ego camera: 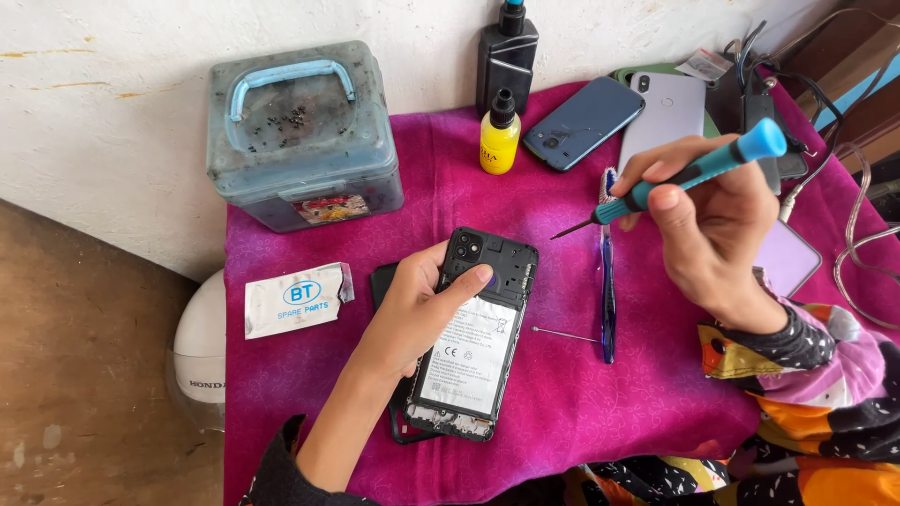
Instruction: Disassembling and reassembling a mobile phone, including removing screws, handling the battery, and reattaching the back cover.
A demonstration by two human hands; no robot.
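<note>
- Nearest, at the bottom edge: patterned sleeves in orange, black and white, with the magenta cloth [581, 394] spread beneath them.
- Left hand [412, 305] laid over the opened phone [473, 337], fingers loosely curled round its left edge, thumb tip pressed on the upper back just below the camera block; back cover off, grey battery label exposed.
- Under and left of that phone: dark back cover [386, 281], mostly hidden by the hand.
- Just right of the phone: thin metal pin [562, 334] flat on the cloth, beside a blue-handled tool [607, 300] lying lengthwise.
- Left of the phone, well apart: white spare-parts sachet [295, 300] at the cloth's edge; below it, off the table, a white rounded object [199, 351].
- Right hand [708, 215] raised above the cloth, closed in a pinch round a teal precision screwdriver [675, 178]; tip aimed down-left toward the phone's top, not touching it.
- Partly under that hand: lilac phone [787, 258].
- Farther back: yellow dropper bottle [499, 136], dark blue phone [583, 122] and silver phone [666, 112] lying back-up.
- At the rear left: grey-blue lidded storage box [305, 141] with a light blue handle.
- At the wall: black bottle [507, 56]; at far right, tangled cables [858, 234].
</note>
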